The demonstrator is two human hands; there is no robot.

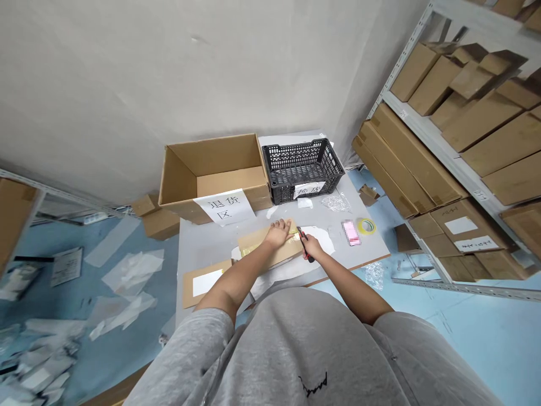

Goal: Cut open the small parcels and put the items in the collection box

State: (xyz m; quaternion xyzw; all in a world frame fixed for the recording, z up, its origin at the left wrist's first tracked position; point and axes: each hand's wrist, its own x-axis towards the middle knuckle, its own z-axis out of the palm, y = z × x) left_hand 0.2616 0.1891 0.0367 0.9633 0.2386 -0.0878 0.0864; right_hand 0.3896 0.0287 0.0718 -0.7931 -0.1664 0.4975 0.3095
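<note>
Cardboard mailer point(270, 246) flat on desk point(203, 242), under L hand point(276, 234), fingers spread on top; R hand point(311, 246), fingers clamped on red box cutter point(307, 251) at mailer's edge. Open carton point(211, 169), black crate point(302, 169) beyond; tape roll point(367, 226) to right.

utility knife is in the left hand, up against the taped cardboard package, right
Not the left hand: the head view shows the utility knife gripped in the right hand. The rest stands: it is up against the taped cardboard package.
</note>
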